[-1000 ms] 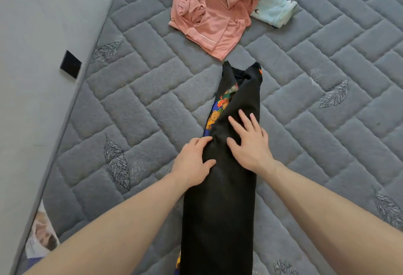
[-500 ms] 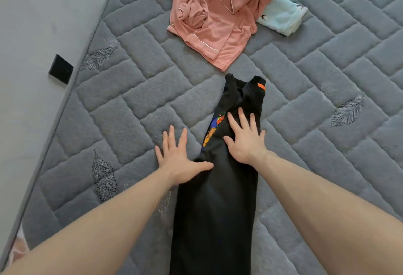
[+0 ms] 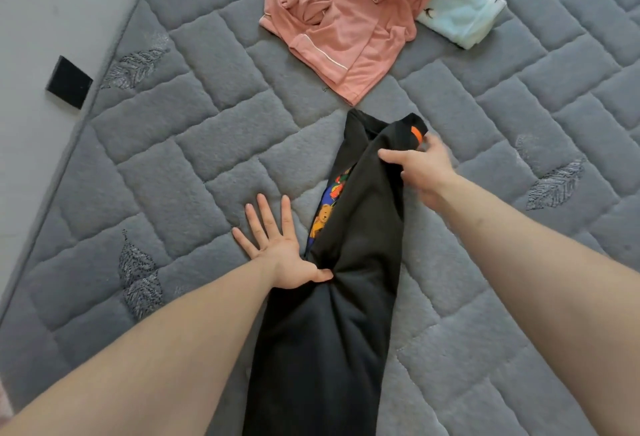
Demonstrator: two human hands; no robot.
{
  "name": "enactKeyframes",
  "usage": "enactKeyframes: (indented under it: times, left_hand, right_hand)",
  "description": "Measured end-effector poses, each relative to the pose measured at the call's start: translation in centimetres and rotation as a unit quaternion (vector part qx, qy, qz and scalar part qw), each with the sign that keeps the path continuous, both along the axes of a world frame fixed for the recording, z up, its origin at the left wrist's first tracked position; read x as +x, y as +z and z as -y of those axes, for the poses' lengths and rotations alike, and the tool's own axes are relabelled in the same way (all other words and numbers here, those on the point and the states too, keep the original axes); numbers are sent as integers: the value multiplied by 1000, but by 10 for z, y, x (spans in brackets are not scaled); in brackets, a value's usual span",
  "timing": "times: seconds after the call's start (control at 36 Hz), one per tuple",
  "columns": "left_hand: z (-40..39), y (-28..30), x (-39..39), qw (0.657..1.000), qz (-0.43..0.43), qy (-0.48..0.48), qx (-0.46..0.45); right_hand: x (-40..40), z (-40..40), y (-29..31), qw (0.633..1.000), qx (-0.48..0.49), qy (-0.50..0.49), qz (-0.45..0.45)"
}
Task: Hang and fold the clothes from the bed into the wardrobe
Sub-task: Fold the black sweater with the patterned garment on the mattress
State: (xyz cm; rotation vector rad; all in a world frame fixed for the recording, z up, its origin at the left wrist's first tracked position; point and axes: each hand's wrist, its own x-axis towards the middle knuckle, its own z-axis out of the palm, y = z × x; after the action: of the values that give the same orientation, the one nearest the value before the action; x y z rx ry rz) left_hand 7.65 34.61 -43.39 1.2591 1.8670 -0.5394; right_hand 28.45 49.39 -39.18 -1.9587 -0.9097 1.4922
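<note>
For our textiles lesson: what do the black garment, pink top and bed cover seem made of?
Black garment: matte knit, probably cotton jersey; soft creases, printed bear.
Pink top: smooth, slightly glossy, perhaps satin-like; pale piping.
Bed cover: grey plush, quilted; fuzzy nap, stitched blocks.

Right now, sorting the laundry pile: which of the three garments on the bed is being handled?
The black garment, folded into a long strip nearest the person. The right hand grips its far end; the pink garment and pale blue garment lie untouched beyond it.

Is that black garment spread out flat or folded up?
Folded lengthwise into a long narrow strip: the black garment lies doubled on the bed, its colourful print peeking from the fold.
</note>
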Motion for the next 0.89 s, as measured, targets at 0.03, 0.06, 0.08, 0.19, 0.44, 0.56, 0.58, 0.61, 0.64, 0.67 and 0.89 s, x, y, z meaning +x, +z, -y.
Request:
enactKeyframes:
  times: [0.03,0.06,0.08,0.19,0.44,0.56,0.58,0.61,0.64,0.67,0.89]
  left_hand:
    - [0,0,0,1000,1,0,0]
    - [0,0,0,1000,3,1,0]
    - [0,1,-1,1000,4,1,2]
    - [0,2,-1,1000,14,2,5]
    - [12,0,-6,997,37,4,73]
    - [45,17,-7,957,70,-5,280]
    - [56,23,-6,930,85,-21,357]
    - [67,28,-3,898,98,-58,424]
    - [79,33,0,872,116,-106,464]
    - [90,37,3,858,141,-153,469]
    - [108,46,-6,920,199,-227,251]
  right_hand:
    - [0,-5,1,999,-27,14,-24]
    - [0,-8,2,998,-44,37,-27]
    - [0,-11,4,996,-61,60,-25]
    - [-2,-16,18,989,-97,109,-40]
    - [-20,0,53,990,-5,142,16]
    - [-16,24,59,991,60,105,51]
    - [-14,29,61,990,74,101,60]
    - [-13,34,63,988,90,102,67]
    - [-13,40,67,986,108,107,70]
    - [-12,46,71,983,126,115,71]
    - [-12,119,119,901,278,325,72]
